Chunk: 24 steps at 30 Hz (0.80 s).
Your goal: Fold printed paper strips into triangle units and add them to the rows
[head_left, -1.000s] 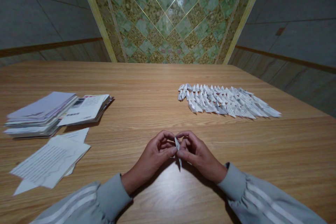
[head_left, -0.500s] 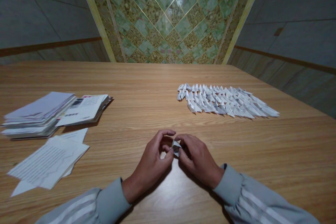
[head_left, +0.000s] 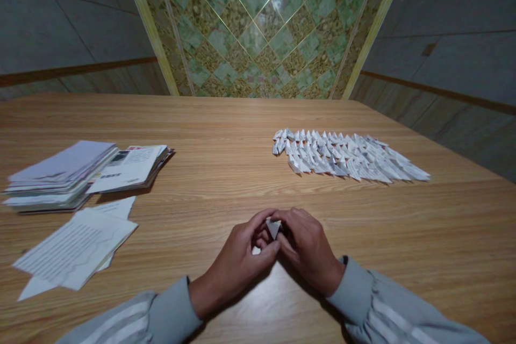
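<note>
Between my two hands is a small folded piece of paper (head_left: 273, 228), its pale triangular face turned up toward me. My left hand (head_left: 245, 247) curls round its left side, fingers closed on it and thumb reaching in below. From the right, my right hand (head_left: 306, 242) pinches the same piece, its fingers bent over the top edge. Most of the paper is hidden by the fingers. Beyond, to the right, several folded paper boats (head_left: 338, 156) stand packed in rows on the wooden table (head_left: 209, 145).
On the left lies a thick stack of paper sheets (head_left: 60, 164), with a second printed pile (head_left: 131, 166) beside it. Nearer to me, a few loose lined sheets (head_left: 76, 247) overlap. A tiled wall (head_left: 258, 27) rises behind the table's far edge.
The folded paper has been turned, so a flat triangular face now shows. My left fingers have closed in toward the right hand, and the left thumb has shifted right.
</note>
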### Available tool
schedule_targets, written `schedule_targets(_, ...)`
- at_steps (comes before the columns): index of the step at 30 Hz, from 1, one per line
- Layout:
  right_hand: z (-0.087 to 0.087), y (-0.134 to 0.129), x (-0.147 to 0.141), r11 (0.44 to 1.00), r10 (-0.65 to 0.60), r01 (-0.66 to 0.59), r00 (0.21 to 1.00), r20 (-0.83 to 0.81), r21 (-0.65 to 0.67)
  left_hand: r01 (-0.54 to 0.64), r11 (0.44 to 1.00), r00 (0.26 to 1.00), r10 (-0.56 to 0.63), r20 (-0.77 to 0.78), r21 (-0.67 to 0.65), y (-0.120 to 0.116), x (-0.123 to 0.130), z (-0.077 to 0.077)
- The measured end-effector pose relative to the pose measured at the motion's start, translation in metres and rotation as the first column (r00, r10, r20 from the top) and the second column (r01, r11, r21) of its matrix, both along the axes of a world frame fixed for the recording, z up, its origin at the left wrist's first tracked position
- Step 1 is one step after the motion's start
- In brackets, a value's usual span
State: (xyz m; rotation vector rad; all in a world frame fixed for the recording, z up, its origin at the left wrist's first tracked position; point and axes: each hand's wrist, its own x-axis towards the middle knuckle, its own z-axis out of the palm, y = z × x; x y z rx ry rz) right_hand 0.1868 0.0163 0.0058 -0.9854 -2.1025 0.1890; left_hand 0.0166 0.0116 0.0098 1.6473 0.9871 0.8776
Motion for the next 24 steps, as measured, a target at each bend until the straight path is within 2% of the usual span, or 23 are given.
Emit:
schedule_targets(3, 0.001, 0.0, -0.001, 0.999, 0.003, -0.004, 1.0, 0.024, 0.037, -0.023, 0.999, 1.0, 0.023, 0.0, 0.031, -0.001, 0.0, -0.003)
schedule_targets(9, 0.01, -0.002, 0.001, 0.999, 0.037, -0.038, 0.996, 0.086, 0.014, -0.049, 0.987, 0.997, 0.058, -0.05, 0.154, -0.003, -0.006, 0.0)
schedule_targets(16, 0.013, -0.004, 0.002, 0.995, 0.055, -0.046, 0.993, 0.108, -0.084, -0.145, 0.989, 0.98, 0.144, 0.134, -0.005, -0.001, -0.007, 0.001)
schedule_targets(19, 0.011, -0.004, 0.003, 0.992, 0.075, -0.063, 0.992, 0.101, -0.113, -0.135, 0.988, 0.966, 0.149, 0.213, -0.079, 0.001, -0.007, 0.001)
schedule_targets(24, 0.012, -0.003, 0.003, 0.987, 0.098, -0.091, 0.994, 0.052, -0.134, -0.159, 0.982, 0.968, 0.175, 0.179, -0.1, 0.002, -0.005, 0.004)
